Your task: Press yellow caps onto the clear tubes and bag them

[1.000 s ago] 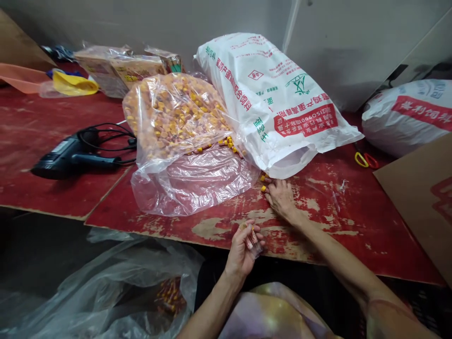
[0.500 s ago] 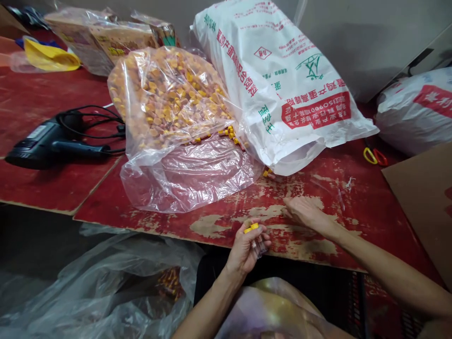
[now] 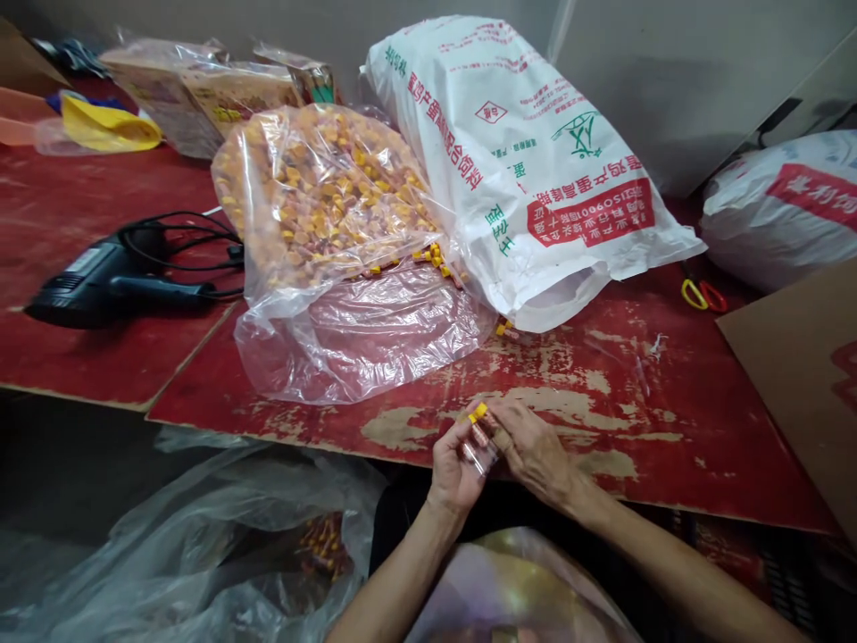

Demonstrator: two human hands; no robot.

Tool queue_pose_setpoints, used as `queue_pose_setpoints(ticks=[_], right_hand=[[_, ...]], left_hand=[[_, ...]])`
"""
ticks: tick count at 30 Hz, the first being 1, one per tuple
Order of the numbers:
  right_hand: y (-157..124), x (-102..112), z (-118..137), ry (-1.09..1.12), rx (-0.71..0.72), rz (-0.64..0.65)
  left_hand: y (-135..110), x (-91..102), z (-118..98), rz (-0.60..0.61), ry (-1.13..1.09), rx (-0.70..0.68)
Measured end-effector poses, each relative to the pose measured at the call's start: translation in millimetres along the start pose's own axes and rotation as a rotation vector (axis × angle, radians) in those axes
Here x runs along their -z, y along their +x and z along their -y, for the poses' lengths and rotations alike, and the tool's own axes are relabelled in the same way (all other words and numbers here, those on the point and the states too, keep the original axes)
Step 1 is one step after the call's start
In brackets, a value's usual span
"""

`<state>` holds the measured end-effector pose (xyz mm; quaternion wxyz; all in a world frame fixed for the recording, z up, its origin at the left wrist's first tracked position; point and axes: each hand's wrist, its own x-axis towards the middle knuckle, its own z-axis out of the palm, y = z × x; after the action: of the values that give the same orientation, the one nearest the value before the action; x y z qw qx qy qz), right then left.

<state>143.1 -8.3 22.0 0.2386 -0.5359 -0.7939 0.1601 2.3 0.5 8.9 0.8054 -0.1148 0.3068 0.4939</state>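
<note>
My left hand [image 3: 453, 469] is closed around a few small clear tubes with yellow caps [image 3: 479, 438], caps upward, near the front edge of the table. My right hand [image 3: 544, 454] meets it from the right, fingers bent and pressed against the same tubes. Its fingertips are partly hidden behind them. Beyond the hands lies a large clear plastic bag [image 3: 361, 335] full of many such yellow-capped pieces. A few loose ones [image 3: 503, 328] rest at the corner of a white woven sack [image 3: 515, 170].
On the red worn table [image 3: 669, 446] a dark heat gun [image 3: 100, 277] lies left with its cord. Yellow-and-red scissors [image 3: 703, 295], another white sack [image 3: 783, 214] and a cardboard box [image 3: 796, 375] are to the right. A clear plastic bag [image 3: 220, 536] with yellow-capped pieces hangs below the table edge.
My right hand has moved left from above the table to the tubes in my left hand. The left hand still holds them. The view has shifted slightly.
</note>
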Motion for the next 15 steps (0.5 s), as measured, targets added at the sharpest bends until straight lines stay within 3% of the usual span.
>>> queue_pose_setpoints(ticks=[2, 5, 8, 10, 12, 15], right_hand=[[11.8, 0.1, -2.7, -0.054, 0.026, -0.044], [45.5, 7.4, -31.6, -0.334, -0.094, -0.109], [79.9, 9.7, -61.9, -0.640, -0.211, -0.041], [94.2, 6.5, -72.1, -0.727, -0.237, 0.012], [99.8, 2.7, -74.7, -0.750, -0.251, 0.023], [94.9, 1.5, -70.2, -0.714, -0.234, 0.056]], left_hand=[[0.3, 2.8, -3.5, 0.028, 0.015, -0.011], [-4.0, 7.9, -10.1, 0.088, 0.081, -0.034], [-20.2, 19.0, -25.9, 0.132, 0.148, -0.070], [-37.6, 35.0, -46.7, 0.118, 0.204, -0.126], [-56.8, 61.7, -75.3, 0.021, 0.268, -0.227], [-78.5, 121.0, -120.7, -0.298, 0.349, -0.419]])
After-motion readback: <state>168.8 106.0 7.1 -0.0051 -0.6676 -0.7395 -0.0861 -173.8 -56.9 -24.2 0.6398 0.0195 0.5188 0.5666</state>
